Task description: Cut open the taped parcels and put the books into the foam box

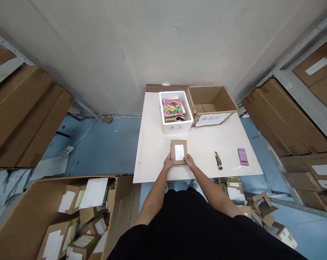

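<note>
A small brown cardboard box (pixel 174 151) with a white label lies near the front edge of the white table (pixel 152 155). My left hand (pixel 168 161) grips its left lower side, and my right hand (pixel 189 160) grips the right lower side. Both hands are closed on the box, its labelled face turned up. To the right rests a black and yellow utility knife (pixel 218 160), apart from my hands. Farther right lies a purple item (pixel 243 156), blurred by pixels. Behind the box stands a white foam box (pixel 177 128) holding colourful printed packs (pixel 173 107).
An open carton (pixel 212 118) with a handwritten paper sign stands at the table's back right. A large carton (pixel 122 202) of labelled parcels is at lower left. Opened boxes (pixel 261 207) lie on the floor at right. Shelves with cartons (pixel 290 119) flank both sides.
</note>
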Motion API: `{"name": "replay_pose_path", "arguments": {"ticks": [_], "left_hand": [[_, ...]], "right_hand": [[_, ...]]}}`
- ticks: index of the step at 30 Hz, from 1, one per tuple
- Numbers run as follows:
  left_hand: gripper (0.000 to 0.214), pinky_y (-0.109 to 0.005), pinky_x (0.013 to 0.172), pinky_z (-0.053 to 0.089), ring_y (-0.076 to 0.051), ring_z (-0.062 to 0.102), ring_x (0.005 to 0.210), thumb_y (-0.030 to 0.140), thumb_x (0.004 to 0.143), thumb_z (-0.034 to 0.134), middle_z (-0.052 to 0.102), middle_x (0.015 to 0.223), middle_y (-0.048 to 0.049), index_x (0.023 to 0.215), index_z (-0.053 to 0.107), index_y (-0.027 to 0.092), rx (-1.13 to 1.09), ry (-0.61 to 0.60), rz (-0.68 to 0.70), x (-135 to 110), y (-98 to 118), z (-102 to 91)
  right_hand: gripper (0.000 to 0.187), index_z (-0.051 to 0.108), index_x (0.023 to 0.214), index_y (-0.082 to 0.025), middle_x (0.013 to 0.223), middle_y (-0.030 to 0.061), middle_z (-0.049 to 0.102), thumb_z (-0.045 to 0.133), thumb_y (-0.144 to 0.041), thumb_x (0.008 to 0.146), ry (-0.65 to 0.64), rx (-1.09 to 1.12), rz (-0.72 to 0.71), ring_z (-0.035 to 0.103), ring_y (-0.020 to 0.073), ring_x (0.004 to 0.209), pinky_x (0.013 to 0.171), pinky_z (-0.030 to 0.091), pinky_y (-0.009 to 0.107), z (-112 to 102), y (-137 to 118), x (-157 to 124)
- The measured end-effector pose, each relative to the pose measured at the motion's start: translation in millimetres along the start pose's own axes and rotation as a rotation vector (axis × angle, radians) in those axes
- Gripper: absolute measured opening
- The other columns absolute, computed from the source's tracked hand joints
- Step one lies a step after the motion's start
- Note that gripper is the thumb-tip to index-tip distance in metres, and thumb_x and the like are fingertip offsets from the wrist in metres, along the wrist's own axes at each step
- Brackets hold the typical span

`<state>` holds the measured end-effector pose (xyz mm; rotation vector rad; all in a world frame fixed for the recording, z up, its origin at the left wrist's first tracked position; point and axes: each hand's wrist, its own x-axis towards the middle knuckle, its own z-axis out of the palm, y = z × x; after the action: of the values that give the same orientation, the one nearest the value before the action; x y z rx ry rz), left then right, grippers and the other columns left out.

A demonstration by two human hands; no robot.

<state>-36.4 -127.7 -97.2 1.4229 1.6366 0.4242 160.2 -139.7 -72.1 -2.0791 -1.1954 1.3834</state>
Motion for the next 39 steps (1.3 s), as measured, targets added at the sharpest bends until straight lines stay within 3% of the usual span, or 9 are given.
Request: {"name": "replay_pose_path", "arguments": {"ticks": [3,5,9,13,16,20,25,31,39], "left_hand": [[0.073,-0.035,0.111,0.054,-0.023,0.067,0.132,0.02,0.092,0.065,0.066,0.151,-0.0094,0.162,0.046,0.023,-0.511,-0.06,-0.062,1,10,21.7],[0.07,-0.038,0.11,0.055,-0.024,0.068,0.13,0.023,0.092,0.069,0.069,0.147,-0.0105,0.159,0.05,0.022,-0.547,-0.065,-0.143,1,16,30.5],[0.081,-0.046,0.123,0.043,-0.032,0.052,0.149,0.03,0.092,0.071,0.057,0.159,-0.0162,0.165,0.037,0.018,-0.399,0.088,-0.287,3,17,21.0],[0.072,-0.044,0.133,0.027,-0.027,0.029,0.163,0.036,0.102,0.055,0.037,0.173,-0.0127,0.168,0.033,0.021,-0.103,0.247,-0.065,5,17,-17.1],[0.093,-0.048,0.131,0.029,-0.034,0.017,0.166,0.052,0.091,0.071,0.021,0.179,-0.0119,0.17,0.03,0.022,0.268,0.032,0.173,9,30,-43.2],[0.123,-0.053,0.129,0.031,-0.042,0.003,0.166,0.067,0.08,0.08,0.002,0.181,-0.0129,0.174,0.013,0.023,0.58,-0.164,0.17,13,52,-55.7],[0.121,-0.049,0.127,0.035,-0.04,0.005,0.166,0.067,0.086,0.074,0.007,0.181,-0.0116,0.175,0.003,0.024,0.751,-0.228,0.174,23,70,-43.2],[0.123,-0.045,0.125,0.04,-0.038,0.008,0.166,0.065,0.087,0.074,0.001,0.181,-0.0098,0.174,-0.003,0.023,0.816,-0.332,0.212,40,114,10.9],[0.125,-0.049,0.12,0.046,-0.038,0.009,0.166,0.062,0.086,0.078,-0.006,0.181,-0.0063,0.173,-0.006,0.033,0.819,-0.341,0.136,42,156,54.9]], "right_hand": [[0.065,0.051,0.157,-0.018,0.146,0.0115,0.067,0.053,-0.028,0.092,0.16,-0.173,-0.092,0.067,0.0254,0.128,0.108,0.053,0.037,-17,-5,-5],[0.066,0.05,0.159,-0.019,0.153,0.0116,0.062,0.053,-0.029,0.094,0.2,-0.304,-0.201,0.061,0.0273,0.136,0.115,0.048,0.04,-30,-10,-12],[0.069,0.043,0.165,-0.024,0.165,0.0083,0.051,0.055,-0.034,0.098,0.077,-0.584,-0.349,0.031,0.0345,0.159,0.126,0.032,0.053,-34,-22,-30],[0.075,0.029,0.171,-0.03,0.171,0.0049,0.042,0.055,-0.036,0.101,-0.095,-0.748,-0.428,0.013,0.0353,0.165,0.128,0.022,0.063,-19,-26,-47],[0.076,0.028,0.172,-0.03,0.174,0.005,0.035,0.055,-0.033,0.101,-0.132,-0.794,-0.512,0.01,0.0344,0.165,0.127,0.025,0.061,-16,-21,-53],[0.075,0.029,0.172,-0.028,0.179,0.007,0.022,0.054,-0.034,0.101,-0.054,-0.805,-0.584,0.008,0.037,0.166,0.126,0.028,0.058,-38,-7,-46],[0.073,0.029,0.172,-0.027,0.179,0.0088,0.021,0.051,-0.039,0.103,0.114,-0.774,-0.395,0.011,0.0382,0.165,0.126,0.028,0.056,-116,38,-25],[0.074,0.03,0.171,-0.023,0.177,0.0121,0.026,0.053,-0.041,0.103,0.172,-0.74,-0.063,0.018,0.0398,0.163,0.125,0.03,0.052,-216,127,11],[0.081,0.034,0.165,-0.018,0.141,0.0185,0.063,0.068,-0.033,0.094,0.03,-0.497,0.116,0.065,0.0301,0.125,0.099,0.051,0.035,-243,180,64]]}}
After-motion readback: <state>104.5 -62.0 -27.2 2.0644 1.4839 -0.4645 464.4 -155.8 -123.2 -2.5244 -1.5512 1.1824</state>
